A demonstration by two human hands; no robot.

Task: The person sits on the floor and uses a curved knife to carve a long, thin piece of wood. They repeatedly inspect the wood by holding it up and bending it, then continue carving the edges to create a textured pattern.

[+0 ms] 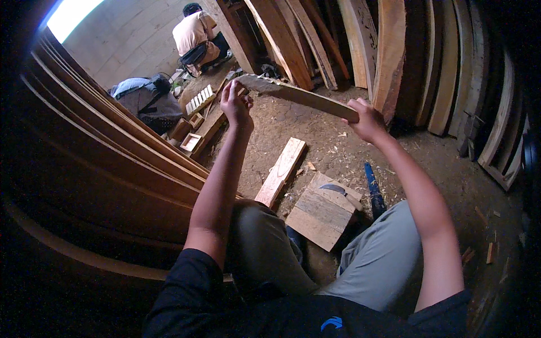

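A long, narrow wooden board (304, 100) is held up at arm's length, slanting down to the right. My right hand (367, 121) is closed around its right end. At the far left end, the curled fingers of my left hand (236, 104) grip the board's tip; the exact contact is partly hidden. Below, between my knees, stands a square wooden block (320, 211). On top of it lies a curved-bladed knife (336, 188) with a light handle. A pale plank (282, 169) rests on the ground left of the block.
A long blue object (372, 186) lies right of the block. Tall boards lean along the back (389, 50) and left (112, 135). Two people crouch far off (194, 39) (143, 98), near small wooden boxes (191, 142) and a row of pale pieces (200, 99). Shavings litter the dirt floor.
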